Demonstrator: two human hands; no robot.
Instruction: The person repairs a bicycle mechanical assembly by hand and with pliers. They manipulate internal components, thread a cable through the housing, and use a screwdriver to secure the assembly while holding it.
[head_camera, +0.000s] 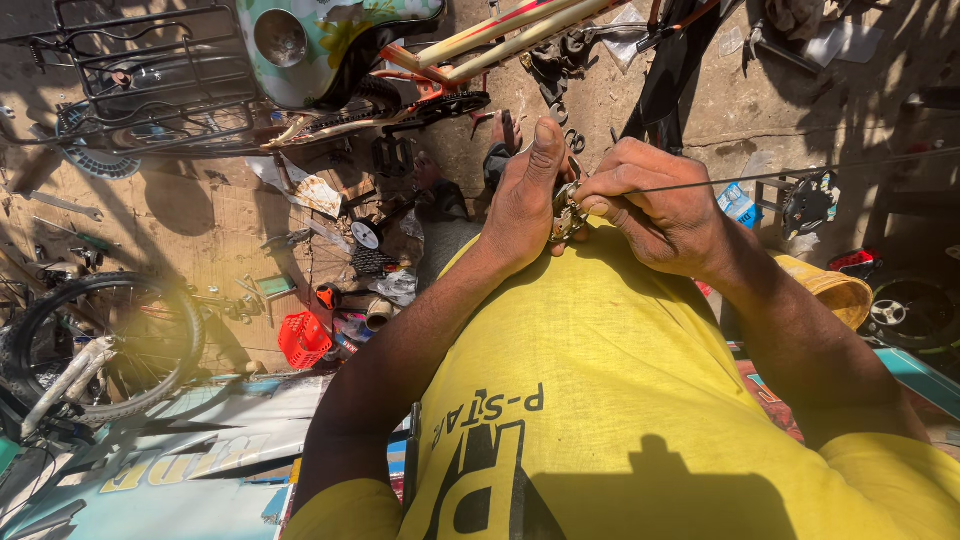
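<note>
My left hand (525, 195) grips a small grimy metal part (568, 213), thumb pointing up, just above my yellow shirt (600, 390). My right hand (660, 205) is closed beside it, fingertips pinching one end of a thin dark cable (800, 172) at the metal part. The cable runs off to the right edge of the view. Both hands touch around the part, and most of it is hidden by fingers.
An upturned bicycle frame (500, 35) with rear rack (150, 70) and chain lies ahead. A bicycle wheel (100, 345) stands at left. A red basket (303, 340), scattered tools and scraps cover the dirt floor. A yellow bucket (835, 290) and small wheel (905, 312) are at right.
</note>
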